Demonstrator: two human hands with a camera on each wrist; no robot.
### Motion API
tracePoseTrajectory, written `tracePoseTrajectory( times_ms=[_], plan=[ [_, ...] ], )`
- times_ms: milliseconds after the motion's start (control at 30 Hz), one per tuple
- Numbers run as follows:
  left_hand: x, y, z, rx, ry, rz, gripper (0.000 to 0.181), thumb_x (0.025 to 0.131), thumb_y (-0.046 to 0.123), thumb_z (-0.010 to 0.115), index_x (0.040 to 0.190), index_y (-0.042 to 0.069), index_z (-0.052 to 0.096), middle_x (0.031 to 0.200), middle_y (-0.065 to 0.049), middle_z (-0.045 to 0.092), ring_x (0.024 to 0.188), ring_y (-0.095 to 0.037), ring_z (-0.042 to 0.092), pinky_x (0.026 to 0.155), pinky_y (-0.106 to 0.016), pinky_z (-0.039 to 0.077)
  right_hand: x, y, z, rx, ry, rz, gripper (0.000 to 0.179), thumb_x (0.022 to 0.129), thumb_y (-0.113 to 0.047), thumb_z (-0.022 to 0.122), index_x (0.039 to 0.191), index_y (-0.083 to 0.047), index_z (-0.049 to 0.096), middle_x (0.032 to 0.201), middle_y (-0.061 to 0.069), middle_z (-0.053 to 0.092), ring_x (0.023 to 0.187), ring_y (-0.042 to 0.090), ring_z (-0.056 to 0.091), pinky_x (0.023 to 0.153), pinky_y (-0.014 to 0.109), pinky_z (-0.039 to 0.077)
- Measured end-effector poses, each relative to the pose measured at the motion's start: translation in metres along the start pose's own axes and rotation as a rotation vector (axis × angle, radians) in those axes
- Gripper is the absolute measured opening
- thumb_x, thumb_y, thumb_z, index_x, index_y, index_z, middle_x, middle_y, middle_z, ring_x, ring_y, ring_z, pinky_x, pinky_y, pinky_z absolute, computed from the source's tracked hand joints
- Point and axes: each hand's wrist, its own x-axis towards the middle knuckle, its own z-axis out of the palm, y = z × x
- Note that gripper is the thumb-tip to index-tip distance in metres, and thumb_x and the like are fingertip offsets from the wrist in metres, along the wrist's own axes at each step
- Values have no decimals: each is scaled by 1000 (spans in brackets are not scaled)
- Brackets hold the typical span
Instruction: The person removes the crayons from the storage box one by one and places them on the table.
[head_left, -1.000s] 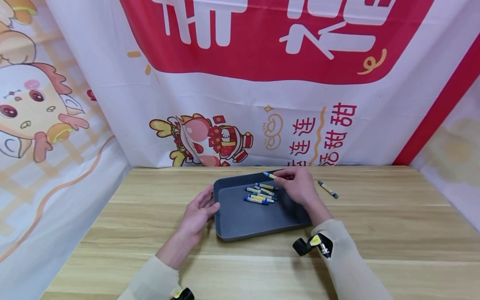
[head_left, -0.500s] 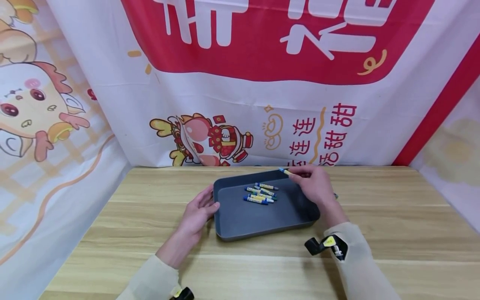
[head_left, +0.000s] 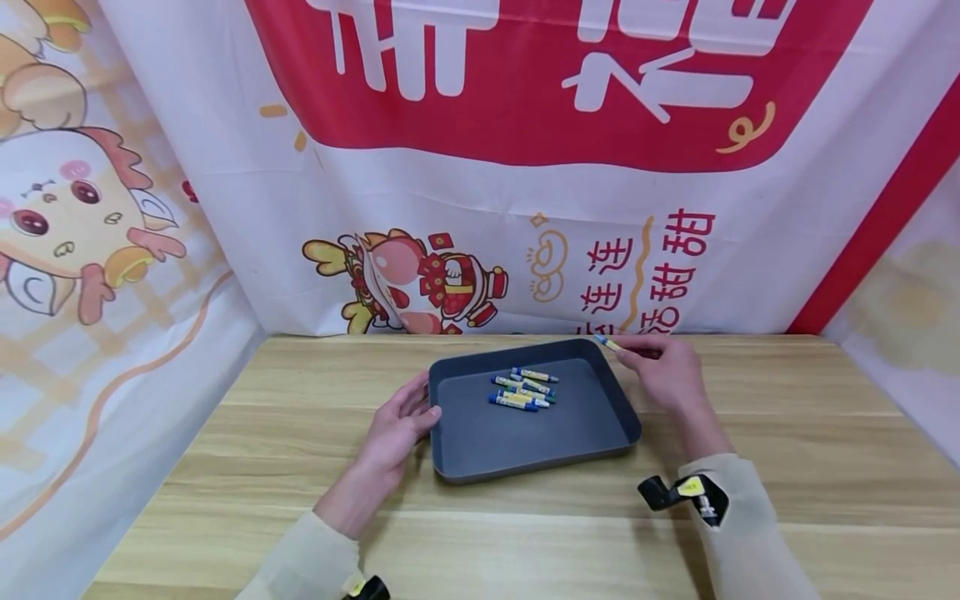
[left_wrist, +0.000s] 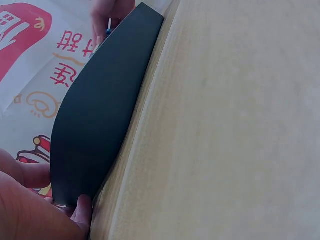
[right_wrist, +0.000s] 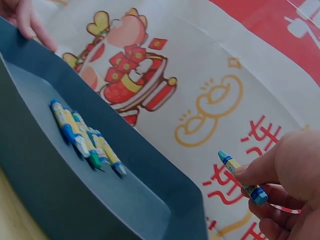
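My left hand (head_left: 401, 421) grips the left side of a dark grey tray (head_left: 487, 450), its thumb over the rim. In the left wrist view, thumb and fingers sit on either side of the tray wall (left_wrist: 100, 115). Between thumb and fingers of my right hand (head_left: 667, 371) is a light-blue crayon (right_wrist: 231, 162) with a yellow wrapper, held just off the tray's far right corner. Several blue, green and white crayons (head_left: 517, 402) lie in a loose cluster inside the tray, towards its back left.
A wood-grain table (head_left: 480, 533) carries the tray near its back edge. Behind it hangs a white and red printed cloth (head_left: 465, 192), and another printed cloth (head_left: 67, 350) closes off the left side.
My right hand has carried the crayon rightward, from above the tray to its far right corner. The crayon lying on the table at right has become hidden by that hand. My left hand stays put.
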Motion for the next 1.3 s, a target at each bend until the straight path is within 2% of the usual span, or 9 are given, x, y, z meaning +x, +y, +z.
tracePoseTrajectory(
  times_ms=[133,200,300,567,867,1133,1300],
  plan=[
    [0,-1,0,-3,3,-1,67,105,3,60,165,21,38,173,-11,36,159,-36,37,132,-51,33,0,7,-8,-13,51,-10,29,99,-24,75,125,-11,80,118,15,80,95,12,64,73,18,50],
    [0,-1,0,-3,1,1,66,105,4,60,165,21,38,173,-11,36,158,-36,37,132,-51,33,0,9,-12,-11,67,-4,29,99,-23,75,124,-10,80,116,16,80,92,9,62,71,17,48],
    [1,-2,0,-3,-2,6,66,105,4,60,165,21,38,173,-11,36,158,-36,37,132,-51,33,-1,13,-16,-10,79,21,29,99,-24,75,125,-11,80,119,15,80,97,8,61,73,16,47],
    [1,-2,0,-5,0,4,66,105,3,60,165,20,38,172,-12,37,158,-36,38,132,-50,33,2,29,-23,-1,75,96,32,103,-26,70,132,-14,76,132,13,76,118,19,61,77,15,49],
    [1,-1,0,-8,4,2,67,105,3,60,166,19,37,173,-13,36,158,-36,38,131,-50,34,6,51,-24,-22,43,162,36,102,-27,71,133,-11,74,135,16,74,118,23,63,79,20,50],
    [-2,1,0,-13,-8,11,67,105,3,60,166,18,36,173,-14,35,159,-37,36,132,-51,32,8,65,-18,-51,75,213,34,102,-25,72,131,-10,76,135,19,73,127,34,61,86,29,44],
    [-1,0,0,-29,-24,40,68,105,1,59,167,13,34,173,-17,34,159,-38,35,133,-51,31,8,67,-16,-90,81,218,33,102,-25,71,130,-9,76,134,20,73,127,37,62,86,31,45]
  ],
)
